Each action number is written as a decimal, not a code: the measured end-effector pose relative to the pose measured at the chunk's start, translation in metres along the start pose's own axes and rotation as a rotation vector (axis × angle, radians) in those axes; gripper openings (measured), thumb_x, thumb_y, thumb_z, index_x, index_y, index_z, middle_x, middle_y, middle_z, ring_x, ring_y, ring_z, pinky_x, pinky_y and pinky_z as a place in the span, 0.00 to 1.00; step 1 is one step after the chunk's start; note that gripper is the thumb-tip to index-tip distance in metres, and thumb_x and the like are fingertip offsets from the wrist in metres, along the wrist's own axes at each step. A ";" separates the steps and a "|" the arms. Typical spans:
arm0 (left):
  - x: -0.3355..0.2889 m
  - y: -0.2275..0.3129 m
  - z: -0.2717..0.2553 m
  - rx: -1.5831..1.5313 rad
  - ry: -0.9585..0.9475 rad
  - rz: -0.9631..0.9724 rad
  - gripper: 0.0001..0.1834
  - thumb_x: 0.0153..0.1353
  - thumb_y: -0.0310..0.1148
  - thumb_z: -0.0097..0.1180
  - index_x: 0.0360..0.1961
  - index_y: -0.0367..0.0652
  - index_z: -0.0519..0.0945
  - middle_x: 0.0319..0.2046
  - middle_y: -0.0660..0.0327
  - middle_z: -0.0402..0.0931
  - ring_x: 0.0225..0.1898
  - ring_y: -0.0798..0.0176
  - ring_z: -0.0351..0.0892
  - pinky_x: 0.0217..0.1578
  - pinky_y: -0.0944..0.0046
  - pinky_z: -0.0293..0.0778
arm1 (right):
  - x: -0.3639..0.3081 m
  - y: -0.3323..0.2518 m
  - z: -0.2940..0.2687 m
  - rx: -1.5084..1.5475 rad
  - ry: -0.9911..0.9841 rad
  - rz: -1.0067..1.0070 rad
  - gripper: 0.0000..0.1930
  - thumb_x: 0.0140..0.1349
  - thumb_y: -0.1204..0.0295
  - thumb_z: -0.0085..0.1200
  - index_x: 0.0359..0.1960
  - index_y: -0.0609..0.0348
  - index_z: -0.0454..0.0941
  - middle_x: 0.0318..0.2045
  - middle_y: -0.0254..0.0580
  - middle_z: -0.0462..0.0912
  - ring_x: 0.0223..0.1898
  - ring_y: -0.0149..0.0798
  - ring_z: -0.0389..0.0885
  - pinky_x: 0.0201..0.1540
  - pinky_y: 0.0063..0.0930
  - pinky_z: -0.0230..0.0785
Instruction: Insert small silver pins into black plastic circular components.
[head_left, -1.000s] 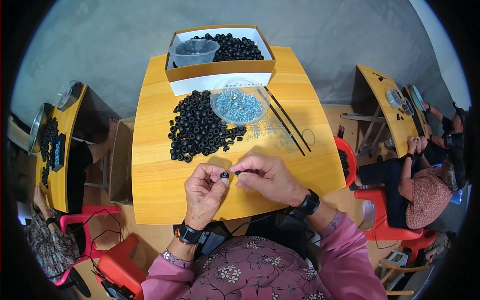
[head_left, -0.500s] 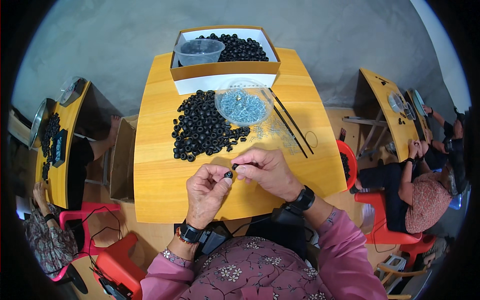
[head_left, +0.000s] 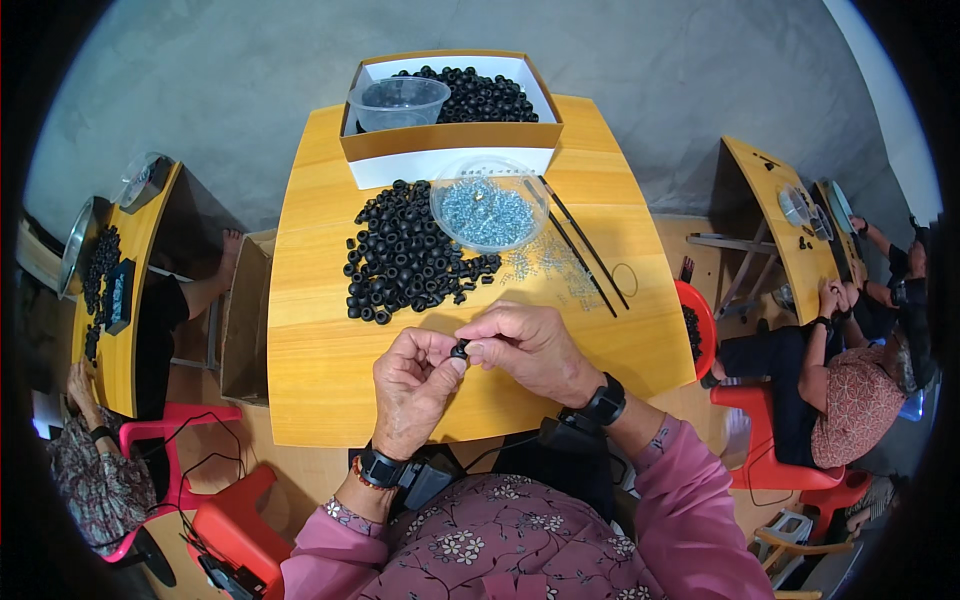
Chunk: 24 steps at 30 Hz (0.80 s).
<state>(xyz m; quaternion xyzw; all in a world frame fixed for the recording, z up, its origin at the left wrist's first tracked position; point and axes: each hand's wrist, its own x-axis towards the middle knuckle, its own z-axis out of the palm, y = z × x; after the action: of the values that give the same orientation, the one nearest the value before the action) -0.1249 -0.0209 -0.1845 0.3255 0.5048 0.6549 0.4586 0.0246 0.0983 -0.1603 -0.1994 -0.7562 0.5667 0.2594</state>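
Observation:
Over the near part of the yellow wooden table (head_left: 330, 400), my left hand (head_left: 412, 385) pinches a small black hollow round piece (head_left: 459, 349) between thumb and fingers. My right hand (head_left: 530, 345) closes its thumb and fingertips on the upper side of that same spot, so the two hands meet there. Whether two black pieces are joined between the fingertips is hidden. Just beyond my hands lies a loose pile of similar black pieces (head_left: 400, 250). To its right stands a round clear dish (head_left: 440, 215) full of tiny pale-blue transparent pieces (head_left: 487, 212).
At the far edge, an open brown-and-white box (head_left: 450, 160) holds more black pieces and a clear tub (head_left: 400, 100). Two thin black rods (head_left: 575, 245) lie on the right beside scattered clear bits (head_left: 545, 260). A red basin (head_left: 705, 330) is below the right edge. People sit at side tables.
My right hand has moved slightly left and brought its black piece against the one in my left hand. The left hand stays almost still.

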 end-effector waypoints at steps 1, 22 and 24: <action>0.000 -0.001 0.000 0.005 -0.006 0.006 0.07 0.65 0.18 0.59 0.42 0.37 0.76 0.30 0.67 0.80 0.27 0.80 0.73 0.28 0.77 0.70 | 0.000 0.000 0.000 0.009 0.001 0.018 0.09 0.63 0.81 0.61 0.44 0.66 0.84 0.35 0.37 0.84 0.34 0.26 0.82 0.38 0.20 0.76; 0.001 0.000 -0.007 -0.024 -0.021 -0.019 0.07 0.63 0.16 0.60 0.40 0.35 0.77 0.31 0.60 0.82 0.30 0.73 0.81 0.32 0.73 0.79 | 0.003 -0.003 0.001 -0.140 -0.054 -0.084 0.08 0.63 0.76 0.60 0.43 0.64 0.85 0.31 0.40 0.82 0.33 0.34 0.81 0.37 0.26 0.74; 0.002 0.000 -0.009 -0.032 -0.026 -0.017 0.07 0.63 0.16 0.60 0.40 0.34 0.77 0.31 0.60 0.82 0.31 0.72 0.81 0.32 0.72 0.80 | 0.004 -0.002 0.002 -0.136 -0.030 -0.115 0.08 0.64 0.74 0.60 0.42 0.65 0.85 0.29 0.42 0.81 0.32 0.37 0.81 0.35 0.28 0.73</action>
<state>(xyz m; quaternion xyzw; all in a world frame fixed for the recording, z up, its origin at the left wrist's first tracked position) -0.1332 -0.0225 -0.1875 0.3224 0.4910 0.6547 0.4758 0.0202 0.0984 -0.1579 -0.1644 -0.8068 0.5012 0.2662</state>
